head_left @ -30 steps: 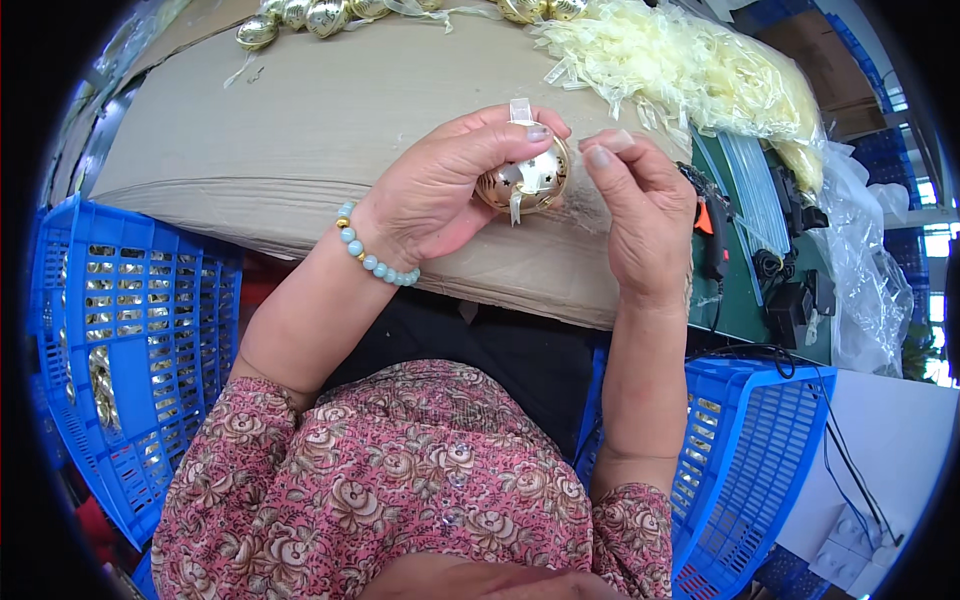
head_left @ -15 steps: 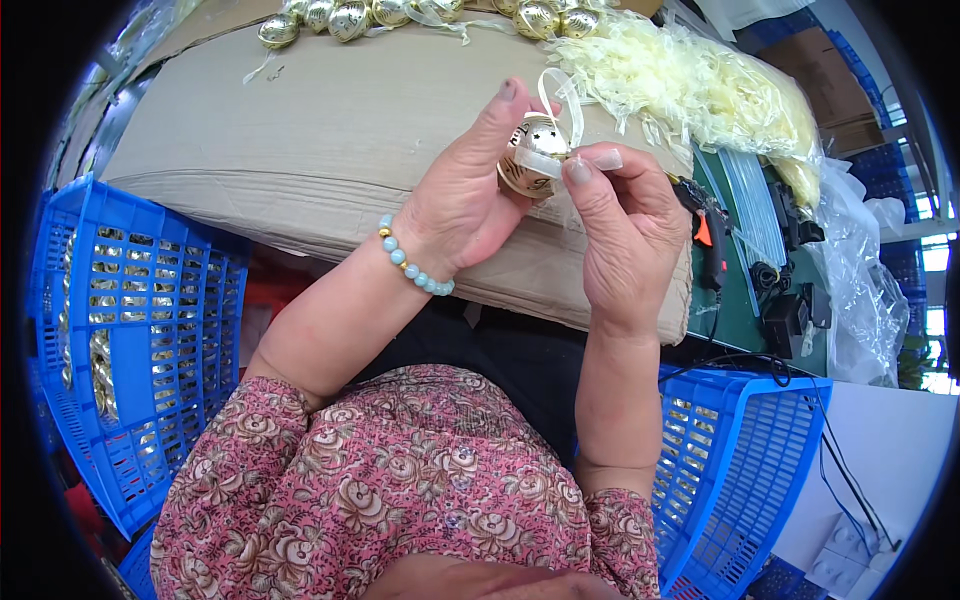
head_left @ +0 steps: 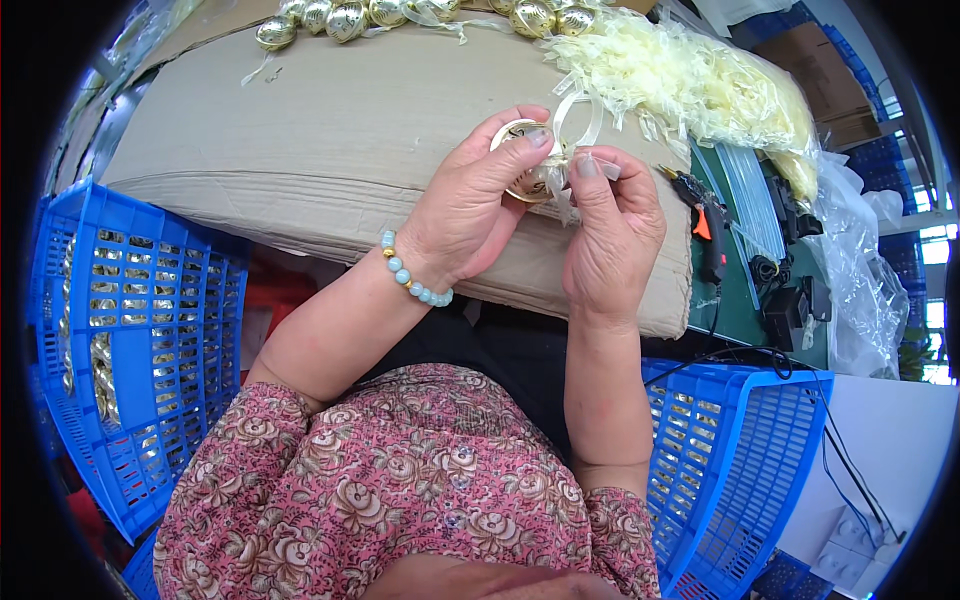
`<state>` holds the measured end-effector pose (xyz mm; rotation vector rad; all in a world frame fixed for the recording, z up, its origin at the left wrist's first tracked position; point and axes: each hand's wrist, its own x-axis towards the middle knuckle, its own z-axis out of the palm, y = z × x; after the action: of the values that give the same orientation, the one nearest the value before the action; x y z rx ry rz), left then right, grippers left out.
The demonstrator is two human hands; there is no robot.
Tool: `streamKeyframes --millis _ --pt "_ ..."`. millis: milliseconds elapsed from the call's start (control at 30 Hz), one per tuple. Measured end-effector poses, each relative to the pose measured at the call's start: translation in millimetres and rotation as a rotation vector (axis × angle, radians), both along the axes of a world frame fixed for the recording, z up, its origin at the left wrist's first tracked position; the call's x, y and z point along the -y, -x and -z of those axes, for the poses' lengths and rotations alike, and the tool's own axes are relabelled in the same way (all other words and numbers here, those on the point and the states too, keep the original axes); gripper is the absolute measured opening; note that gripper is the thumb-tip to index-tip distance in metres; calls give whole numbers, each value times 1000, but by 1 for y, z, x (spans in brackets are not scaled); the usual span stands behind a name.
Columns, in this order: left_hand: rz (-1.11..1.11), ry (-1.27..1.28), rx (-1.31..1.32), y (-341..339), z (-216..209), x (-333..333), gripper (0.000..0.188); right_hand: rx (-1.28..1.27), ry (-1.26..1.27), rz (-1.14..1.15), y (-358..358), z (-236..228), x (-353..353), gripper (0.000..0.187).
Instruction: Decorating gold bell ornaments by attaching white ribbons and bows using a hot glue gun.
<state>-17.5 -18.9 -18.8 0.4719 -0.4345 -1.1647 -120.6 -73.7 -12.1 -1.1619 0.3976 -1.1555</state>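
A round gold bell-like ornament (head_left: 528, 184) with dark markings rests in my left hand (head_left: 470, 200), whose thumb presses on its top and fingers curl behind it. A pale sheer ribbon (head_left: 597, 122) is attached to the ornament, its loop standing up on the far side. With thumb and forefinger, my right hand (head_left: 615, 230) pinches a ribbon end just to the right of the ornament. Both hands are over the near part of a flat cardboard sheet (head_left: 330, 120).
Several similar gold ornaments (head_left: 347, 20) line the far edge. A heap of cream ribbons (head_left: 680, 85) is at far right. Nearby lie a glue gun (head_left: 708, 225) and clear sticks (head_left: 750, 200). Blue crates stand at left (head_left: 130, 350) and right (head_left: 735, 430).
My left thumb has come down from its raised position onto the ornament. My right hand has shifted slightly left, still pinching the ribbon, and the ribbon loop has tilted right.
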Motion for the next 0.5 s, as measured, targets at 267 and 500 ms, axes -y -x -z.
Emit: streamKeyframes --millis 267,500 --pt "-29 -14 -2 2 2 2 25 -47 -38 30 0 5 -2 10" --pt "-61 -101 -32 -3 7 3 26 -113 54 66 -6 -4 -1 7"
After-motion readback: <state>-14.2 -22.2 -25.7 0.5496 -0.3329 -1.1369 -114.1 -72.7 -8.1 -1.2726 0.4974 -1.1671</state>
